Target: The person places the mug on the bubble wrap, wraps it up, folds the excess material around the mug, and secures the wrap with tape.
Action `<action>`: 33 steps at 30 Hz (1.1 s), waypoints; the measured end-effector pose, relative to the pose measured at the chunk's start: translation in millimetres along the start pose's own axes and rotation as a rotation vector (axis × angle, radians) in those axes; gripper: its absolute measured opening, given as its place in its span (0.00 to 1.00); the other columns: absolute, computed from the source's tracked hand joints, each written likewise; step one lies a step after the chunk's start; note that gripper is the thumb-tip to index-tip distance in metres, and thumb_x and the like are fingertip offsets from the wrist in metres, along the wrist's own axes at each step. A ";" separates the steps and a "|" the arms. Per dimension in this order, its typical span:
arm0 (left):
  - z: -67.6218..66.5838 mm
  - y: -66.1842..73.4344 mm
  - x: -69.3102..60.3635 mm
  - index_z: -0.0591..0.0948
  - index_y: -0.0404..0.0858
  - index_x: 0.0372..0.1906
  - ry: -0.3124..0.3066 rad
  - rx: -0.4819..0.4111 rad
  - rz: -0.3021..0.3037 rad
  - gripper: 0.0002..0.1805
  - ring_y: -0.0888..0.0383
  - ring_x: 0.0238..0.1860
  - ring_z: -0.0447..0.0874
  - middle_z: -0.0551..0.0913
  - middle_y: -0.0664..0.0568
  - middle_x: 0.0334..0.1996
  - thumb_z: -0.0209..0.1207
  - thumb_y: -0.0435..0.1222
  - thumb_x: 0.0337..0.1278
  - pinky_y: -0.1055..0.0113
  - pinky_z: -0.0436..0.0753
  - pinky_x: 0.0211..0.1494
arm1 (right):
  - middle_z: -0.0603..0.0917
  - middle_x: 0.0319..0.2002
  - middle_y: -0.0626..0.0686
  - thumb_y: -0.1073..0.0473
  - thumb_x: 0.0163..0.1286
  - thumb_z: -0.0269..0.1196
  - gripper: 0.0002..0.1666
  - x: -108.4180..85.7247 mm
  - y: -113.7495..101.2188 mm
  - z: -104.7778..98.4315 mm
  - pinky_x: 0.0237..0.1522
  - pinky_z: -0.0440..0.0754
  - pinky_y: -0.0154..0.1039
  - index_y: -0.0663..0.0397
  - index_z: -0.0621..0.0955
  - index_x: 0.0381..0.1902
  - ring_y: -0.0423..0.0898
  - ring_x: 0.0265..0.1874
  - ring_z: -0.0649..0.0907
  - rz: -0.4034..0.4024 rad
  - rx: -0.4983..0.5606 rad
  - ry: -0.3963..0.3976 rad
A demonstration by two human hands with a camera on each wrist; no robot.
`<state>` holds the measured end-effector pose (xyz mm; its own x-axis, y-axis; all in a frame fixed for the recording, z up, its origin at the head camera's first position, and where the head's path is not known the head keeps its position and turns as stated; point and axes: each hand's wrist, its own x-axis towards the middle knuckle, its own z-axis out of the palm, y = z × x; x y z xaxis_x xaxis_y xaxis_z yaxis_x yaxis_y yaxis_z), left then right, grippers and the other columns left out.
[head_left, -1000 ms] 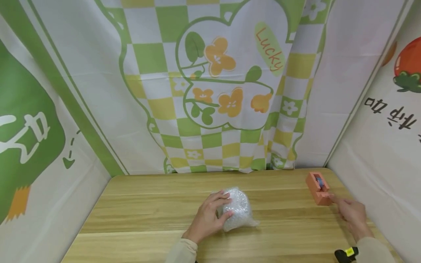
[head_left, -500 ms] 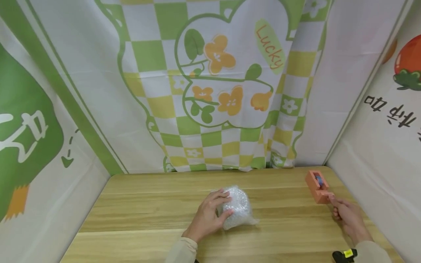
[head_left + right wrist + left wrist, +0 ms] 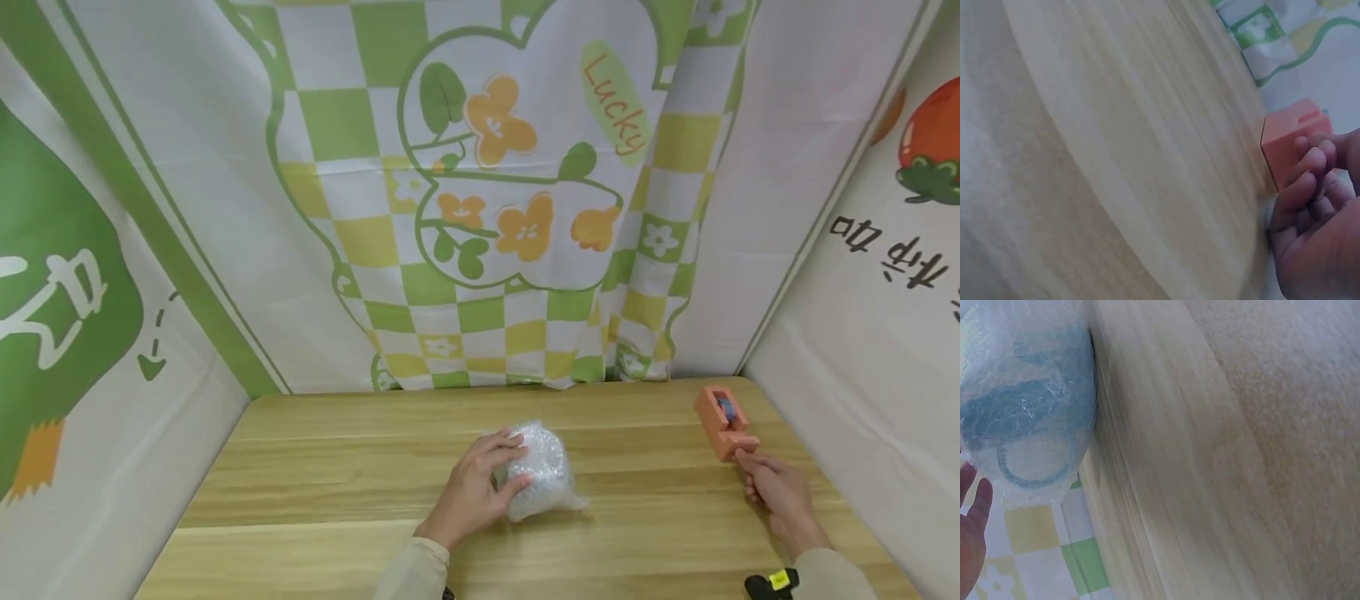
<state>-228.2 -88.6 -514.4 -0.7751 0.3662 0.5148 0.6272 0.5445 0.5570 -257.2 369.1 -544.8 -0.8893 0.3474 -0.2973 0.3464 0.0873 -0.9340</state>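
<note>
A mug in bubble wrap (image 3: 544, 467) sits near the middle of the table. My left hand (image 3: 467, 493) grips it from the left, thumb and fingers spread around its side. In the left wrist view the wrapped mug (image 3: 1029, 412) shows blue through the wrap, with a ring-shaped handle. At the right, an orange-pink tape dispenser (image 3: 713, 418) holds a blue-looking roll of tape (image 3: 726, 408). My right hand (image 3: 782, 495) pinches thumb and index finger at the dispenser's front end, where the tape comes off; the strip itself is hard to make out. Its other fingers (image 3: 1297, 200) are curled.
The wooden table (image 3: 315, 475) ends at a patterned curtain (image 3: 487, 333) behind and cloth side walls. A black object with a yellow label (image 3: 772, 583) is by the right wrist.
My right hand has moved from the dispenser's right front corner slightly left and nearer me, its fingers more curled. The left hand stays on the wrapped mug.
</note>
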 end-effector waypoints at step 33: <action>9.7 4.9 4.8 0.89 0.36 0.45 0.137 0.086 0.089 0.20 0.49 0.57 0.80 0.87 0.48 0.50 0.77 0.41 0.47 0.53 0.80 0.61 | 0.81 0.18 0.57 0.64 0.72 0.65 0.14 -131.8 -73.1 196.0 0.11 0.58 0.26 0.65 0.83 0.52 0.32 0.07 0.61 -0.504 -0.074 -0.534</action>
<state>-229.5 -76.8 -515.6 -0.6956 0.3123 0.6470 0.6791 0.5796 0.4504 -223.8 133.9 -476.1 -0.9636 -0.2513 0.0909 -0.1401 0.1853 -0.9726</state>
